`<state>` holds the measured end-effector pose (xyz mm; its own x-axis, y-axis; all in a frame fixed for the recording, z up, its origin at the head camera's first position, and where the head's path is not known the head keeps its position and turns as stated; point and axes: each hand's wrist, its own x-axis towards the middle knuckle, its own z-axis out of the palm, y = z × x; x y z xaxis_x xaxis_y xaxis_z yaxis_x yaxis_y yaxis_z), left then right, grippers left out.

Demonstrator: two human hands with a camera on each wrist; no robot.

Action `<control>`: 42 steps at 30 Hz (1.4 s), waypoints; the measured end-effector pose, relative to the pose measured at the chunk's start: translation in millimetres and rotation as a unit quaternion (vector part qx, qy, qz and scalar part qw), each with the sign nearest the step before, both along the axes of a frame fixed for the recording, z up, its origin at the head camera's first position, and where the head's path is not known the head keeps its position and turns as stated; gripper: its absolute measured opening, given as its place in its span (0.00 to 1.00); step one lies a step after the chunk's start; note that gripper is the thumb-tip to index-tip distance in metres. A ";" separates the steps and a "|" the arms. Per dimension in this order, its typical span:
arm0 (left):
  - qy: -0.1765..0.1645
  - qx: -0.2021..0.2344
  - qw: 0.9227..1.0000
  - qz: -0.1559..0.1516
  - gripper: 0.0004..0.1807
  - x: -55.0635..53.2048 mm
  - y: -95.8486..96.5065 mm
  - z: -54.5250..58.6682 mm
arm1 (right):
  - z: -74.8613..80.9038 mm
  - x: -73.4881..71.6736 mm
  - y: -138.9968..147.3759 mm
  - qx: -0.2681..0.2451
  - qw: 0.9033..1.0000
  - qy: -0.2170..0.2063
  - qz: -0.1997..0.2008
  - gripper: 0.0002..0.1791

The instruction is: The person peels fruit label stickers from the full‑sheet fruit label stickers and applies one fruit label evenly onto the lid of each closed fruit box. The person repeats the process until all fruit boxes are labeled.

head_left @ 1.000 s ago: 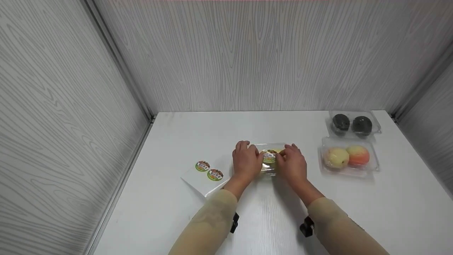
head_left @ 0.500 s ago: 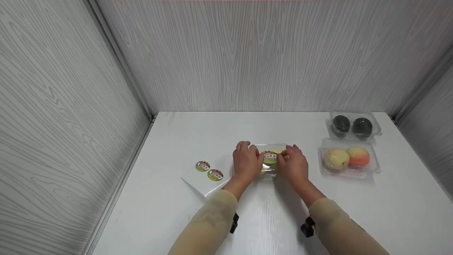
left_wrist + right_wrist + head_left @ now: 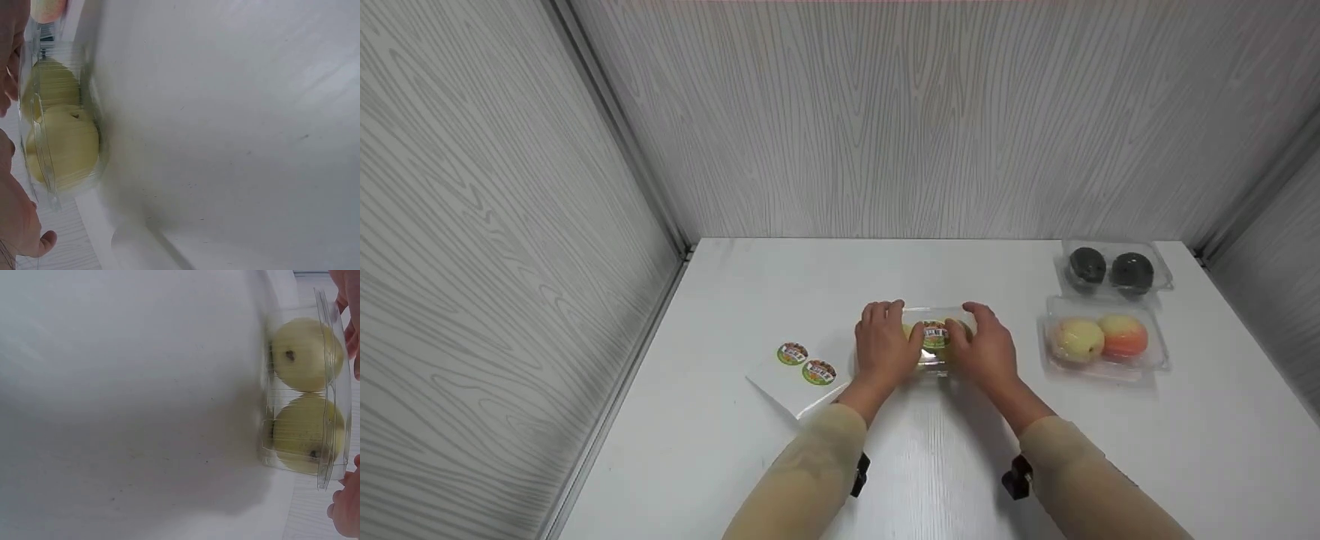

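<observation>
A clear plastic fruit box holding two yellow-green fruits rests on the table between both hands. On its lid lies a round fruit sticker. My left hand lies along the box's left side, its thumb at the sticker's left edge and its fingers loosely extended. From the right, my right hand touches the lid, thumb on the sticker's right edge, fingers reaching toward the far right corner. Left of the box, a white backing sheet carries two more such stickers.
To the right stands a clear box with two peach-like fruits. Behind it, another clear box contains two dark fruits. Pale wood-grain walls border the white table at the back and sides.
Fingers bent at the sticker's edges have spread outward toward the box's sides. Both thumbs now lie on or beside the sticker. The box and sheet stay in place.
</observation>
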<state>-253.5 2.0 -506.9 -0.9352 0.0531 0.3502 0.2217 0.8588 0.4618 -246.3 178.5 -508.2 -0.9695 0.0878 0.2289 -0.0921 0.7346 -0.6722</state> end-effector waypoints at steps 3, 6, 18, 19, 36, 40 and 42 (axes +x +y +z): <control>0.002 -0.007 1.000 -0.003 0.29 0.3 0.5 -0.9 | 1.1 -3.8 2.2 0.008 1.000 -0.017 0.017 0.34; 0.003 -0.021 1.000 -0.002 0.31 0.5 0.6 -2.9 | 0.1 -7.6 5.7 0.026 0.998 -0.028 0.039 0.35; 0.017 -0.043 0.999 -0.006 0.32 -0.2 -1.0 -12.5 | -5.3 -9.0 14.4 0.067 0.995 -0.050 0.059 0.37; 0.016 -0.042 0.999 -0.006 0.32 -0.4 -1.0 -12.6 | -5.0 -8.4 13.6 0.068 0.995 -0.051 0.056 0.36; 0.048 -0.037 0.998 0.014 0.31 0.7 -0.9 -15.9 | 0.0 4.8 0.5 0.082 0.995 -0.060 0.008 0.38; 0.050 -0.044 0.998 0.016 0.30 0.9 -2.3 -16.7 | -2.3 6.5 -1.5 0.086 0.994 -0.063 0.000 0.38; 0.050 -0.048 0.997 0.016 0.29 1.0 -3.0 -16.5 | -3.7 7.1 -2.5 0.086 0.994 -0.062 -0.004 0.38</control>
